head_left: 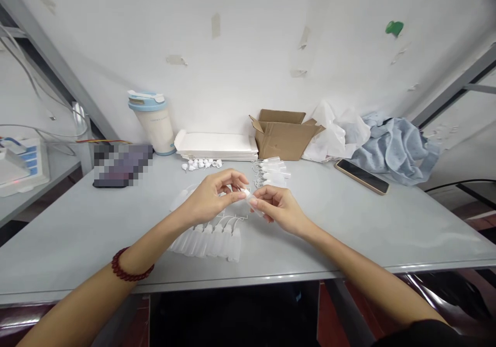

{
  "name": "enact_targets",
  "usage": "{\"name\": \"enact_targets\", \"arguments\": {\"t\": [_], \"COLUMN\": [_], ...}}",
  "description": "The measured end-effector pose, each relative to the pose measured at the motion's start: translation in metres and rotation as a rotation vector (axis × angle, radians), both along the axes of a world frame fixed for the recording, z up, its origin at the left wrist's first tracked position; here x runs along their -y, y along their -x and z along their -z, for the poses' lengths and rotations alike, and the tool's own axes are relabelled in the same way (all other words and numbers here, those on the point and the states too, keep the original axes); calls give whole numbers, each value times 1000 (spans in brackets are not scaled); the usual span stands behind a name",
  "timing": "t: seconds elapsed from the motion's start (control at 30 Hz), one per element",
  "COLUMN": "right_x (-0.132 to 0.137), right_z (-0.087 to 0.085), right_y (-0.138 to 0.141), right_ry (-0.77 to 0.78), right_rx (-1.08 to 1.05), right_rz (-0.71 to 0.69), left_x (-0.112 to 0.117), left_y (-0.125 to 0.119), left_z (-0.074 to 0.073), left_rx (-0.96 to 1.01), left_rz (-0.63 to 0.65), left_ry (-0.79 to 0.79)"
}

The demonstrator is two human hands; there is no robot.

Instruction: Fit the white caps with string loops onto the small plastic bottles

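My right hand (279, 209) is closed around a small clear plastic bottle (253, 202) held above the grey table (387, 223). My left hand (211, 196) pinches the bottle's white cap end with thumb and fingers. Just below the hands lies a row of several clear bottles (211, 240) side by side. Behind the hands sits another group of clear bottles (273, 172) and a cluster of small white caps (201, 164). A red bead bracelet is on my left wrist.
At the back stand a cup with a blue lid (153, 122), a stack of white flat boxes (217, 145), an open cardboard box (284, 132), white plastic bags (333, 130) and blue cloth (399, 148). A phone (361, 176) lies right; a dark blurred object (122, 165) left.
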State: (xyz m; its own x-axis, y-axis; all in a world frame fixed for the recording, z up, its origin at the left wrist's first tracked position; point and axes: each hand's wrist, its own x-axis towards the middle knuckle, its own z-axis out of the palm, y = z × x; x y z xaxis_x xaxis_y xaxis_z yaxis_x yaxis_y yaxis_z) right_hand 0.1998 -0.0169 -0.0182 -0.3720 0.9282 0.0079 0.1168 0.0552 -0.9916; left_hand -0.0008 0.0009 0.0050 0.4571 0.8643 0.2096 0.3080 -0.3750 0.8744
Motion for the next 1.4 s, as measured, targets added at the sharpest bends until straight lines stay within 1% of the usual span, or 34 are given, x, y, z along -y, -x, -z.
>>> {"name": "enact_targets", "arguments": {"t": [0.13,0.23,0.3,0.5,0.67,0.87,1.0,1.17,1.23,1.3,1.4], "right_x": [-5,-8,-9,-8,-7,-9,-9,-8,-7,-7,-7], "right_z": [0,0,0,-2,-2,-1,0,0,1,1,2], "right_y": [-4,-6,-7,-6,-4,-5,-5,-3,-2,-1,-2], "right_ry": [30,77,88,11,-15,-16,-2,-53,-68,-81,-114], "right_rx": [-60,-118,-132,-87,-39,-28,-34,21,30,31,36], "right_rz": [-60,-111,-113,-71,-37,-29,-31,-25,-23,-4,43], "left_x": [2,4,6,5,5,6,6,6,6,6,3], "left_y": [-1,-2,-2,-4,-4,-5,-4,-5,-6,-6,-5], "left_z": [2,1,-2,-7,-7,-7,-7,-7,-6,-4,-2], "left_rx": [65,20,-37,-149,-226,-186,-205,-220,-204,-172,-129], "left_rz": [22,16,7,-34,16,40,30,4,-5,-30,-107], "left_ry": [-80,-146,-157,-55,32,25,9,88,97,93,96]}}
